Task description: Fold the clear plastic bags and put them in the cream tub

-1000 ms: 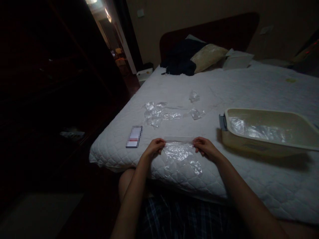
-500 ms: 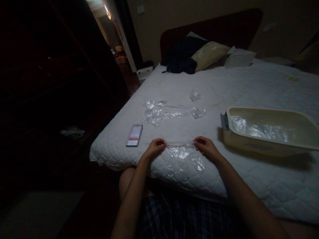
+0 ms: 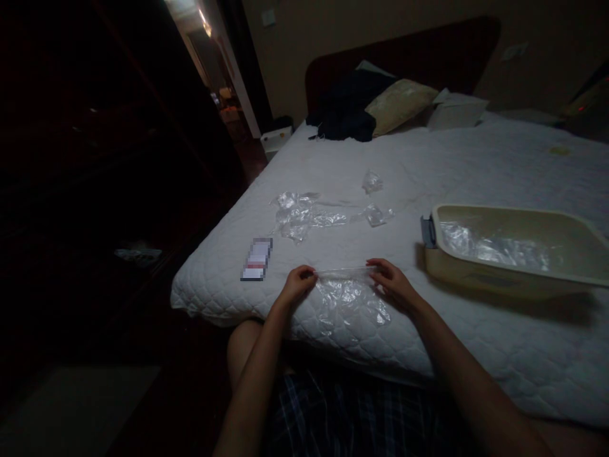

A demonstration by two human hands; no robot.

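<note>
A clear plastic bag (image 3: 349, 298) lies flat on the white quilted bed (image 3: 466, 171) near its front edge. My left hand (image 3: 297, 285) pinches the bag's top strip at its left end. At the right end of that strip my right hand (image 3: 392, 280) pinches it too, so the strip is stretched between both hands. Several more crumpled clear bags (image 3: 299, 216) lie farther back on the bed.
A beige plastic basin (image 3: 514, 279) with clear plastic inside sits on the bed to the right. A small flat card or phone (image 3: 257, 259) lies left of my hands. Pillows and dark clothing (image 3: 347, 108) are at the headboard. The room left of the bed is dark.
The bag's top edge has been folded or pressed into a narrower strip between my hands. My right hand has shifted slightly left along it.
</note>
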